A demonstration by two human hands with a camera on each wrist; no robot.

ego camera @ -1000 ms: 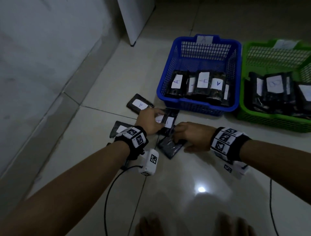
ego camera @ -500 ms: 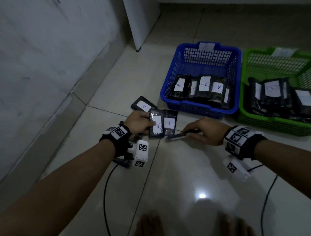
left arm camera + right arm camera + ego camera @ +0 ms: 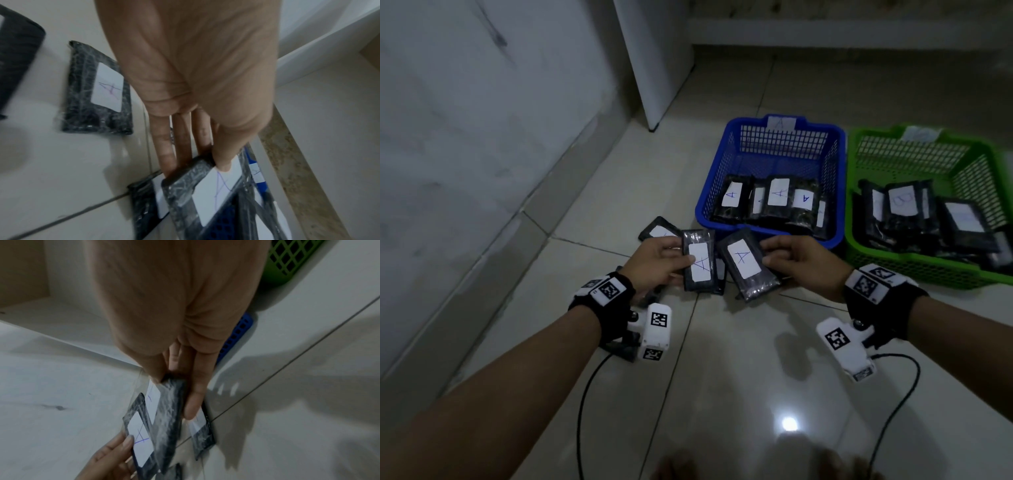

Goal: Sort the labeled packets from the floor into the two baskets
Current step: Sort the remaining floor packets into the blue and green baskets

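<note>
Two black packets with white "A" labels are held up side by side above the floor. My left hand (image 3: 678, 263) pinches the left packet (image 3: 700, 262), thumb on its label (image 3: 218, 183). With thumb and fingers, my right hand (image 3: 770, 253) grips the end of the right packet (image 3: 744, 265), seen edge-on from the right wrist (image 3: 172, 410). Just beyond them stands the blue basket (image 3: 717, 171), holding several "A" packets. To its right, the green basket (image 3: 928, 270) holds several other packets with blurred labels.
More packets lie on the tiled floor: one behind my left hand (image 3: 657, 230), one labelled "A" (image 3: 98, 91), one under the held pair (image 3: 202, 431). A wall runs along the left and a white cabinet (image 3: 654, 61) stands at the back. Wrist cables trail on the floor.
Both hands have lifted their packets off the floor. The right hand has turned its packet from edge-on to label up, beside the left one.
</note>
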